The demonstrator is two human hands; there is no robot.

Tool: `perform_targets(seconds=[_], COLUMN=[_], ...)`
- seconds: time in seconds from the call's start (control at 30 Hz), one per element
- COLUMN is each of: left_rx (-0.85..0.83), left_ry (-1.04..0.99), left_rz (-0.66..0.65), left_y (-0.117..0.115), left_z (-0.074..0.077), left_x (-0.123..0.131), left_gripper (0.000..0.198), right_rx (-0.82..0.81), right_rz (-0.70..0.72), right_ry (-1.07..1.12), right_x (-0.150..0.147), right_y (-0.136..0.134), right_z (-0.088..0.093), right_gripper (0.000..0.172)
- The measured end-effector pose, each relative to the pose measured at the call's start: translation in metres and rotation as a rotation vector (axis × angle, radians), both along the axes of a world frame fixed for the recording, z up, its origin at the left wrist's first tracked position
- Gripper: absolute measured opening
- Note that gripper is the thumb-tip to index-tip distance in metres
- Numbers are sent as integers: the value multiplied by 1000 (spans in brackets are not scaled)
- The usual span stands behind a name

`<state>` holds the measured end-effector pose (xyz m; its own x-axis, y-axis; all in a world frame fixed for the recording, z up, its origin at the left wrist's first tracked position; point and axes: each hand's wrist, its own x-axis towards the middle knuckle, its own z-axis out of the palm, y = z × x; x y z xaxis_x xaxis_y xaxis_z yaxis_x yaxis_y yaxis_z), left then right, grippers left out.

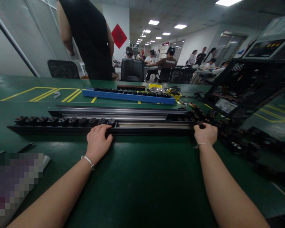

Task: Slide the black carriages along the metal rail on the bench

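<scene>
A long black channel (154, 130) lies across the green table in front of me. Its left part carries a row of several round-faced black socket modules (62, 121); the right part shows a bare metallic strip inside. My left hand (99, 139) curls over the channel's near wall beside the last module in the row, thumb on the near side. At the channel's right end my right hand (206, 134) is closed in a pinch. Something dark shows between its thumb and forefinger, too hidden to name. Loose black modules (192, 114) lie just behind that hand.
Behind the channel lie more metal channels (114, 110) and a blue one (128, 96) holding modules. A black crate (249, 85) stands tilted at right, dark parts (242, 142) heaped before it. A pen (26, 147) lies left. A person in black (90, 38) stands beyond the table.
</scene>
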<state>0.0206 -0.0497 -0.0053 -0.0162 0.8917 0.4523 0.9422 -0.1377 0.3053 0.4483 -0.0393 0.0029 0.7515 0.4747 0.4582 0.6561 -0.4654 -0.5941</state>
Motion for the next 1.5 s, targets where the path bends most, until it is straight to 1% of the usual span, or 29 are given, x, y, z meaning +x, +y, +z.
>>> perform_targets(seconds=[0.27,0.8,1.13,1.37,1.5], left_rx=[19,8,12,21,25], left_ry=[-9,-2,-7,-25,-33], left_rz=[-14,-6,-15,21,50], left_y=[1,1,1,1,3], left_z=[-1,1,0,2,2], left_x=[-1,-1,-1,-2,-5], left_gripper=[37,37,36,34,33], right_rx=[27,-7,76,63,69], right_rz=[23,-37,-63,-102,-95], right_ry=[-4,30,13,35,54], right_x=[0,7,12,11,11], right_y=[0,0,1,-1,-1], right_z=[-2,-2,-5,-4,-4], right_gripper=[38,41,36,35,36])
